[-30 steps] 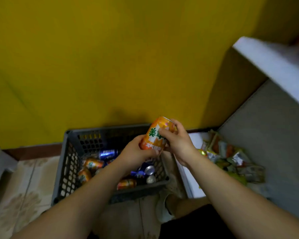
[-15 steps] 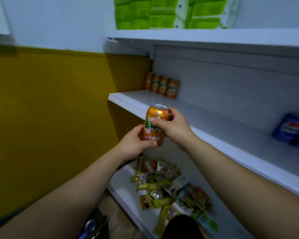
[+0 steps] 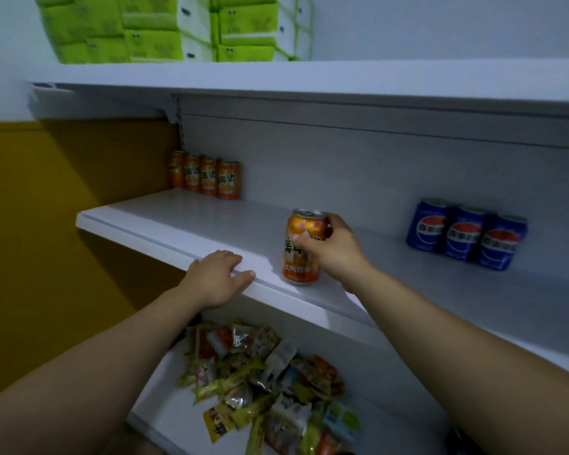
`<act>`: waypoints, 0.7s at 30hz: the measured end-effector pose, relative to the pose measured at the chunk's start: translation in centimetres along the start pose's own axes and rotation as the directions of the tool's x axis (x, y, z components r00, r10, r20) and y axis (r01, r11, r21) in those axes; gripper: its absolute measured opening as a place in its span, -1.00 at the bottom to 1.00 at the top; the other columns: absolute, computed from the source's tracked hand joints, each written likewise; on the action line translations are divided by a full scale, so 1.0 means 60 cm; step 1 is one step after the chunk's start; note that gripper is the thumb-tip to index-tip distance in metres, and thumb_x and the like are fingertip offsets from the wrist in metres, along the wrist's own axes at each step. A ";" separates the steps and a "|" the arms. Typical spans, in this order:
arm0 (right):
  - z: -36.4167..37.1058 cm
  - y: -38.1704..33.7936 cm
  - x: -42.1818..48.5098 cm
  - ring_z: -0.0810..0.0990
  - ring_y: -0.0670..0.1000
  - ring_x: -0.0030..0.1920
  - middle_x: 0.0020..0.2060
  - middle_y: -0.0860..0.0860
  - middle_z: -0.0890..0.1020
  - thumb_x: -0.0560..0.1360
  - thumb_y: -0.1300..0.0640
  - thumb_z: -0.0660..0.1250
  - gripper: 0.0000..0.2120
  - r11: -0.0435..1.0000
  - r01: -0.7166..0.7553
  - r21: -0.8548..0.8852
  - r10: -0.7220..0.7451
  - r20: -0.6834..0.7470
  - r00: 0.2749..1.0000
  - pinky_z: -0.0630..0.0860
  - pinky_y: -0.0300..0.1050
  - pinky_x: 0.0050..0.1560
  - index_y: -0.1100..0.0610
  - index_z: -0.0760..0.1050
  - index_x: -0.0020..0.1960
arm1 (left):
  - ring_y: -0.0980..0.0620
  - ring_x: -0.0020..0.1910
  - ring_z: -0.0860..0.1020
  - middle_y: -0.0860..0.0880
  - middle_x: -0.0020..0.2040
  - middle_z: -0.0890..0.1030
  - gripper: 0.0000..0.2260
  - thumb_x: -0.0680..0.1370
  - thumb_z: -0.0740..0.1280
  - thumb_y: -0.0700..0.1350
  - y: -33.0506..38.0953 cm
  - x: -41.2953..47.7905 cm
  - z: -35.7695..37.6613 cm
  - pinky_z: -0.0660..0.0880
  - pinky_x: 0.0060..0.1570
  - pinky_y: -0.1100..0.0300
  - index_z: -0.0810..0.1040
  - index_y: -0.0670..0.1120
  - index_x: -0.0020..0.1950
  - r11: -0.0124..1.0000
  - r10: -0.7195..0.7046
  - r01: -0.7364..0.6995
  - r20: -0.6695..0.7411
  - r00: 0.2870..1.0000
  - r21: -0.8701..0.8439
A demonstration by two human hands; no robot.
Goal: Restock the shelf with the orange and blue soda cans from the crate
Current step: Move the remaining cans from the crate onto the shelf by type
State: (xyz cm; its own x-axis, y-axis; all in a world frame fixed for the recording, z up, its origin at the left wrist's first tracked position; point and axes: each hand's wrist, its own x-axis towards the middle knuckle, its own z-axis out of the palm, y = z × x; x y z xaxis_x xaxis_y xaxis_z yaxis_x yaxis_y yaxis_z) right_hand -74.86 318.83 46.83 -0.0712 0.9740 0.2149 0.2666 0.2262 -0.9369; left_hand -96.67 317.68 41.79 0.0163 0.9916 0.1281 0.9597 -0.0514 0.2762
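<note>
Grip of the right hand [image 3: 335, 254] closed round the orange can [image 3: 301, 270]: thumb across the label, fingers curled behind the far side, forearm stretched up from 5 o'clock. Holds it upright, base on the middle shelf [image 3: 178, 218] close to the front edge. At 9 o'clock of the can, left hand [image 3: 214, 277] palm down on that front edge, fingers nearly straight and together, thumb lying along the lip, nothing held; forearm angled up from 7 o'clock. Both forearms bare.

At 10 o'clock of the can, four more orange cans [image 3: 204, 175] in a tight upright row against the grey back panel [image 3: 342, 165], at the shelf's left end. At 3 o'clock, three blue cans [image 3: 465, 236] side by side, touching, also at the back. At 12 o'clock, upper shelf [image 3: 276, 80] carrying green packs [image 3: 128, 27] stacked in rows. At 6 o'clock, lower shelf [image 3: 165, 415] with a loose heap of snack packets [image 3: 260, 372]. Far out at 9 o'clock, yellow wall [image 3: 46, 208] beside the shelving, white above it.
</note>
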 end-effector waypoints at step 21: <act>0.187 0.060 0.312 0.48 0.10 0.29 0.34 0.06 0.46 0.42 0.11 0.49 -0.17 0.970 0.159 -0.186 -0.138 0.120 0.983 0.44 -0.05 0.22 0.06 0.07 0.52 | 0.00 0.53 0.03 0.08 0.56 0.10 -0.37 0.49 0.02 0.40 -0.166 0.192 -0.044 -0.09 0.43 -0.25 0.16 0.18 0.51 0.960 -0.254 0.238 0.095 0.963 0.148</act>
State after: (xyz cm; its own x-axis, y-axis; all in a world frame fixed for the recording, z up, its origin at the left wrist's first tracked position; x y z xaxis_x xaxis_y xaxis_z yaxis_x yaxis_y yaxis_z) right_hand -86.05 337.79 44.42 -0.2221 0.9253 0.3075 0.4256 0.3757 -0.8232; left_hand -106.79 329.33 43.02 -0.2011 0.9789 -0.0376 0.9666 0.2045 0.1546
